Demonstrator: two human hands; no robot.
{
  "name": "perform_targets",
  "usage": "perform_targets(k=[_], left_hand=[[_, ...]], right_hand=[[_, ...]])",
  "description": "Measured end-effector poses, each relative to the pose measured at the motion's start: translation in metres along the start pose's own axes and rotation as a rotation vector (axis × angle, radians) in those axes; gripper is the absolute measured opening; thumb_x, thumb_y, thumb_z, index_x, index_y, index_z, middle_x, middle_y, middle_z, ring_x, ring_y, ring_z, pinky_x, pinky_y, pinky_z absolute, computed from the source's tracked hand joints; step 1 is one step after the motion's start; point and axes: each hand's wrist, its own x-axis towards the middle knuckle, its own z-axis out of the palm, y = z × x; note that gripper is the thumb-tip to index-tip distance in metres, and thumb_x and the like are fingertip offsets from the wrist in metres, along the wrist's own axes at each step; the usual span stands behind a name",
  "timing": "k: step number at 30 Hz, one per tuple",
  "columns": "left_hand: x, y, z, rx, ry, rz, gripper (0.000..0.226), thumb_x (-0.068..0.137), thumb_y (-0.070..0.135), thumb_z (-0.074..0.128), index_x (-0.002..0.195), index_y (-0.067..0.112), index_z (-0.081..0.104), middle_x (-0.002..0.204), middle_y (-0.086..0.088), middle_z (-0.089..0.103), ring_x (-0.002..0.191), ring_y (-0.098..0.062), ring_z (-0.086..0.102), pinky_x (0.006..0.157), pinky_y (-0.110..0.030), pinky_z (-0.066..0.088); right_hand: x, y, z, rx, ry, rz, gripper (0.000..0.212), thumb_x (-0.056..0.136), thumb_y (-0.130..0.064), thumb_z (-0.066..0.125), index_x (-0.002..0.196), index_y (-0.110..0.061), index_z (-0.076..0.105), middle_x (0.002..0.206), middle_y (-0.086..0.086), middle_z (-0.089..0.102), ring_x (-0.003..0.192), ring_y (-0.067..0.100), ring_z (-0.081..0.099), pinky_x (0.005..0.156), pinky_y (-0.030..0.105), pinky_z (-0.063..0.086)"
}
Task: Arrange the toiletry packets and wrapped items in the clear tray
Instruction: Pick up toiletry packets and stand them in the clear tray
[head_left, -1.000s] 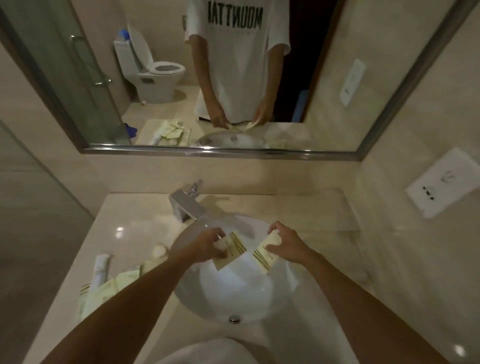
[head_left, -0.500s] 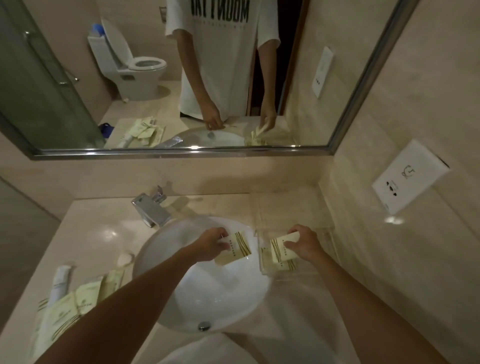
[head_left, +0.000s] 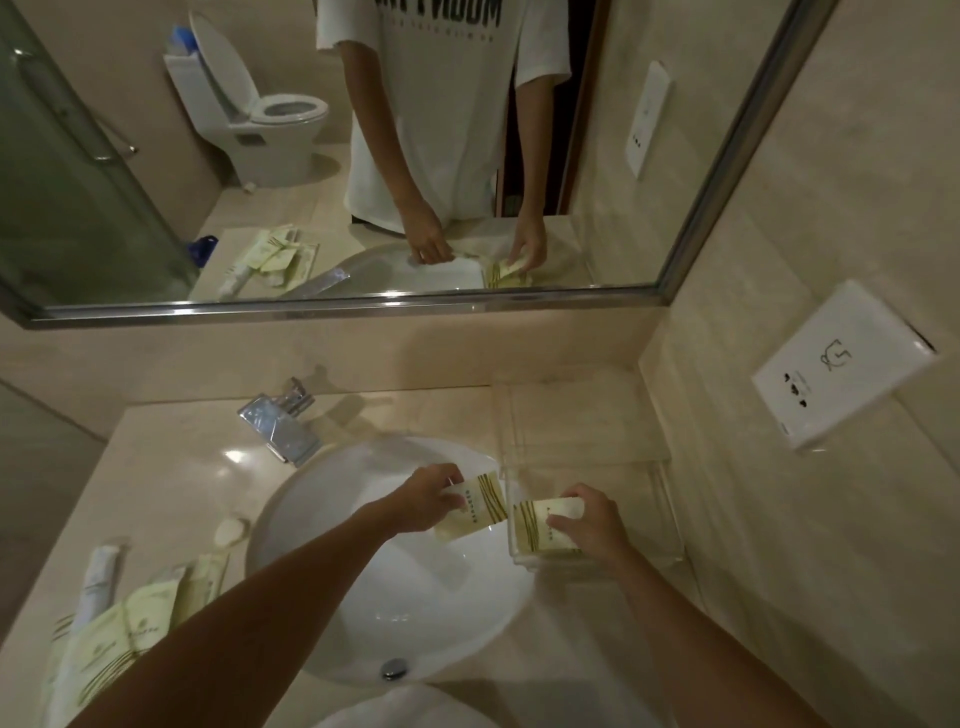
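Left hand (head_left: 434, 501) over white oval basin (head_left: 332, 530), grip pinching pale cream packet with olive stripes (head_left: 475, 512) by its left edge, packet hanging just left of clear plastic tray (head_left: 670, 499). Right hand (head_left: 589, 522) inside tray's near end, fingers curled on second cream striped packet (head_left: 540, 525), pressing it onto more packets lying beneath. Tray sits on beige worktop (head_left: 176, 462) right of both grips' basin. Far left of left grip: heap of cream packets (head_left: 124, 639), white wrapped tube (head_left: 101, 577), small round white wrapped item (head_left: 231, 531). Chrome tap (head_left: 283, 421) beyond left hand.
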Motion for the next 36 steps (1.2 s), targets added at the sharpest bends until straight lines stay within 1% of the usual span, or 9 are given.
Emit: perform_targets(k=[3,7,14,17,20,26,29,32,36], left_hand=[[0.000,0.002,0.005,0.028,-0.021,-0.003,0.017,0.090,0.017,0.058,0.102,0.004,0.059,0.104,-0.010,0.061,0.093,-0.025,0.064,0.075,-0.031,0.058],[0.001,0.003,0.006,0.085,-0.040,-0.005,0.014,0.090,0.023,0.057,0.099,0.012,0.057,0.107,-0.010,0.062,0.094,-0.026,0.065,0.078,-0.035,0.059],[0.003,0.004,0.010,0.142,-0.068,0.000,0.005,0.087,0.030,0.055,0.087,0.029,0.050,0.106,-0.005,0.062,0.094,-0.024,0.064,0.081,-0.041,0.058],[0.002,0.011,0.014,0.117,-0.068,-0.010,0.004,0.088,0.027,0.056,0.088,0.025,0.052,0.108,-0.006,0.062,0.093,-0.023,0.063,0.079,-0.035,0.059],[0.005,0.016,0.020,0.102,-0.075,-0.016,0.011,0.091,0.020,0.054,0.099,0.012,0.056,0.112,-0.009,0.061,0.089,-0.018,0.058,0.061,-0.015,0.048],[0.009,0.028,0.028,0.141,-0.070,0.005,0.022,0.096,0.017,0.045,0.111,0.006,0.056,0.113,-0.008,0.061,0.085,-0.015,0.052,0.044,-0.007,0.040],[0.012,0.036,0.036,0.101,-0.065,0.001,0.019,0.096,0.013,0.042,0.108,0.006,0.054,0.114,-0.013,0.061,0.089,-0.021,0.057,0.057,-0.012,0.044],[0.018,0.048,0.047,0.043,-0.068,0.009,0.018,0.096,0.011,0.042,0.111,0.007,0.050,0.117,-0.015,0.061,0.099,-0.029,0.061,0.073,-0.031,0.056],[0.025,0.065,0.063,0.028,-0.085,0.042,0.021,0.095,0.012,0.044,0.115,0.013,0.046,0.117,-0.013,0.062,0.097,-0.030,0.063,0.067,-0.031,0.055]], right_hand=[[-0.002,0.005,0.004,-0.017,0.029,-0.030,0.031,0.067,-0.020,0.083,0.087,-0.021,0.058,0.093,0.003,0.058,0.086,0.020,0.056,0.060,0.022,0.038],[-0.001,0.010,0.007,-0.073,0.032,-0.038,0.035,0.067,-0.023,0.082,0.090,-0.026,0.056,0.098,0.001,0.048,0.096,0.018,0.047,0.075,0.026,0.038],[-0.001,0.008,0.012,-0.159,0.023,-0.115,0.036,0.069,-0.022,0.081,0.101,-0.020,0.063,0.100,-0.006,0.051,0.103,0.016,0.049,0.084,0.027,0.042],[-0.002,0.007,0.014,-0.196,0.034,-0.140,0.038,0.070,-0.026,0.080,0.103,-0.023,0.063,0.103,-0.009,0.050,0.104,0.014,0.047,0.084,0.029,0.044],[-0.003,0.008,0.015,-0.236,0.042,-0.161,0.042,0.071,-0.030,0.078,0.109,-0.023,0.062,0.110,-0.008,0.051,0.106,0.013,0.046,0.088,0.029,0.044],[-0.005,0.017,0.002,-0.220,0.091,-0.205,0.039,0.076,-0.025,0.076,0.111,-0.019,0.061,0.114,-0.004,0.053,0.108,0.015,0.050,0.088,0.029,0.046],[-0.005,0.025,-0.010,-0.228,0.154,-0.197,0.026,0.082,-0.021,0.069,0.106,-0.018,0.060,0.111,-0.001,0.055,0.104,0.019,0.054,0.083,0.032,0.047],[-0.004,0.031,-0.021,-0.218,0.190,-0.156,0.019,0.085,-0.019,0.063,0.103,-0.019,0.059,0.110,0.000,0.055,0.103,0.020,0.054,0.080,0.034,0.047],[0.000,0.041,-0.033,-0.198,0.222,-0.126,0.019,0.082,-0.017,0.062,0.100,-0.019,0.059,0.105,0.001,0.055,0.098,0.022,0.056,0.077,0.036,0.048]])
